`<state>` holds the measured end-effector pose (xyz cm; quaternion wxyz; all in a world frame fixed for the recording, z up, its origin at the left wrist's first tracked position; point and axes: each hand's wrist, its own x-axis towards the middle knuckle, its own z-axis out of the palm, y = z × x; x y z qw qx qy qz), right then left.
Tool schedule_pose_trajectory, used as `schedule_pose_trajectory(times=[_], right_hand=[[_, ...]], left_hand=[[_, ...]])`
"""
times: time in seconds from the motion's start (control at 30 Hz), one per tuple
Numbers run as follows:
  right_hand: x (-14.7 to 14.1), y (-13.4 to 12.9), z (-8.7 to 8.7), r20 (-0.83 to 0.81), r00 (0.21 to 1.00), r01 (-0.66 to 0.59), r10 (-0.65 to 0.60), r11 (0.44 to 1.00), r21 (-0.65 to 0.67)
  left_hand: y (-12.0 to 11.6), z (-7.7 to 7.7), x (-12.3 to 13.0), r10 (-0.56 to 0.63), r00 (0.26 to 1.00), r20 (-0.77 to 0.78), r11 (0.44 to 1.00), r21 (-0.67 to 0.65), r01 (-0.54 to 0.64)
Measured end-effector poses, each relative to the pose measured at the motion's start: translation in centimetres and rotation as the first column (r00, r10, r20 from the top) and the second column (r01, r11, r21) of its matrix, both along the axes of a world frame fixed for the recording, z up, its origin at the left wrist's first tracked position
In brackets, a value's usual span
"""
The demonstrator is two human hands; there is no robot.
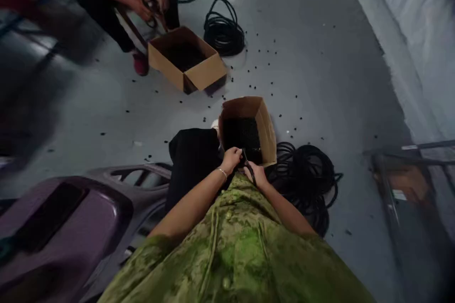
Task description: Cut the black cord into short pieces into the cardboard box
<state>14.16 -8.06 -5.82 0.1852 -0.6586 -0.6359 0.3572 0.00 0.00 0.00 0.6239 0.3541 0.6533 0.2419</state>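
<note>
From where I stand, everything hangs on the scissors (245,156): gripped in the right hand (259,175), fingers wrapped at the handles, they slant up and leftward, the tips just beside the left hand (232,157). That hand has its fingertips drawn together (on something dark, perhaps, but I honestly cannot tell). Both hands meet over the near edge of a cardboard box (267,130) with black bits (241,132) inside, the right being nearer the scissors' handles.

Counting up: one pair of scissors here, two boxes including the far box (167,68), and two coils, the near coil (309,165) by the right arm and the far coil (223,33) near a co-worker's hands (144,9). Black specks (296,96) strewn over the floor (320,80) run to dozens, too many for me.
</note>
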Motion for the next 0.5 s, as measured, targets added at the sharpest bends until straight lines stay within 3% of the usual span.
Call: schedule_pose_trajectory(times=[0.3, 0.5], right_hand=[[0.1, -0.3, 0.9, -0.22, 0.973, 0.067, -0.062, 0.998, 0.014], [0.5, 0.7, 2.1, -0.496, 0.856, 0.047, -0.142, 0.979, -0.199]], left_hand=[[-0.3, -0.1, -0.1, 0.03, 0.998, 0.05, 0.998, 0.05, -0.033], [-0.4, 0.0, -0.3, 0.001, 0.998, 0.065, 0.995, 0.1, -0.007]])
